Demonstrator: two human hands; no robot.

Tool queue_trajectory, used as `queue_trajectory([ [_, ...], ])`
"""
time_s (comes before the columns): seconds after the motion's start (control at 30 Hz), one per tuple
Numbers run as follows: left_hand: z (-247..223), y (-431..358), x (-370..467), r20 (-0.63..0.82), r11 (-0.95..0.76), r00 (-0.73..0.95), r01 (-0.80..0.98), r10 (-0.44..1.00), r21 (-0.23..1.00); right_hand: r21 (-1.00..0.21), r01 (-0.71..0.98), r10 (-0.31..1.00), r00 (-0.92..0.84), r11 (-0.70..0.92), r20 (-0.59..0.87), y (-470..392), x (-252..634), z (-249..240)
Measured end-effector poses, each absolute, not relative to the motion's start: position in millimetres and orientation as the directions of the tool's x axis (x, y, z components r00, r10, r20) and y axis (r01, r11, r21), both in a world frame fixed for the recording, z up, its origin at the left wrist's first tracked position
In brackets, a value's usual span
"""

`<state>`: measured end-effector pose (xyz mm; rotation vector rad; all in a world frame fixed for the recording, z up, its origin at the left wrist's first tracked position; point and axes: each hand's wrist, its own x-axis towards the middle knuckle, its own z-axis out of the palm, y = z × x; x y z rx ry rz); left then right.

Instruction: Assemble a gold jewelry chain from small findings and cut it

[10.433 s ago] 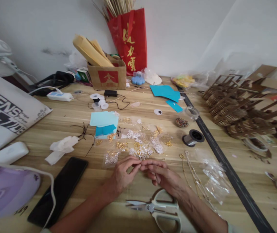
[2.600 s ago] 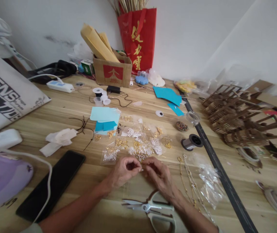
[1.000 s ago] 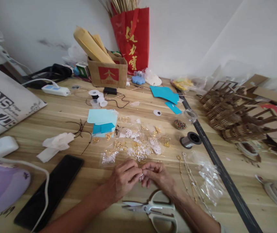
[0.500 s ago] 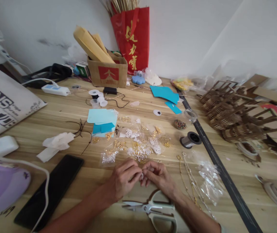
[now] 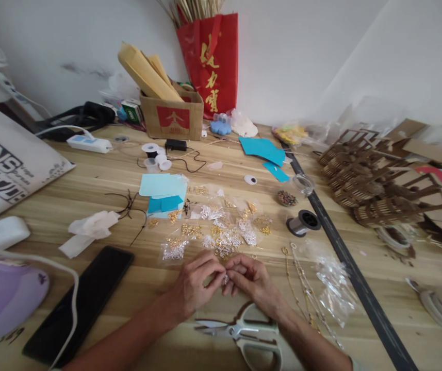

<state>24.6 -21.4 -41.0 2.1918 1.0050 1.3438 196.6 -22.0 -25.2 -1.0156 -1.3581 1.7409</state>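
My left hand [image 5: 198, 280] and my right hand [image 5: 250, 281] meet fingertip to fingertip just in front of a pile of loose silver and gold jewellery findings [image 5: 226, 242]. Both are closed in a pinch. Between them shows a small silvery piece [image 5: 226, 279], too tiny to name and partly hidden by the fingers. Scissors [image 5: 238, 330] with pale handles lie slightly open below my hands, blades pointing left. Around the pile are small clear bags of findings [image 5: 173, 251]. Gold and silver chains [image 5: 301, 281] stretch over the table to the right of my right hand.
A wire spool [image 5: 304, 223] and a jar of beads [image 5: 287, 198] stand at right, near crumpled clear plastic bags [image 5: 334, 283]. A black phone-like slab [image 5: 79, 304] lies at left. Blue cards [image 5: 159, 184], a cardboard box [image 5: 172, 116] and brown woven baskets [image 5: 375, 178] are farther back.
My fingers have shifted very slightly around the small silvery piece. The objects on the table have stayed in place.
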Motion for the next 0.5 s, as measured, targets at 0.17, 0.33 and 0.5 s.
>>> queue_trajectory([
  [0.17, -39.1, -20.6, 25.2, 0.614, -0.668, 0.269, 0.373, 0.742, 0.643, -0.983, -0.048, 0.885, -0.446, -0.177, -0.137, -23.0, 197.4, -24.2],
  [0.33, -39.4, -20.8, 24.8, 0.599, -0.661, 0.284, 0.373, 0.749, 0.651, -0.99, -0.031, 0.886, -0.451, -0.137, -0.108, -23.4, 198.8, -26.2],
  [0.5, -42.7, -21.1, 24.1, 0.582, -0.652, 0.296, 0.378, 0.758, 0.657, -0.993, 0.004, 0.891, -0.44, -0.12, -0.109, -23.4, 199.0, -28.6],
])
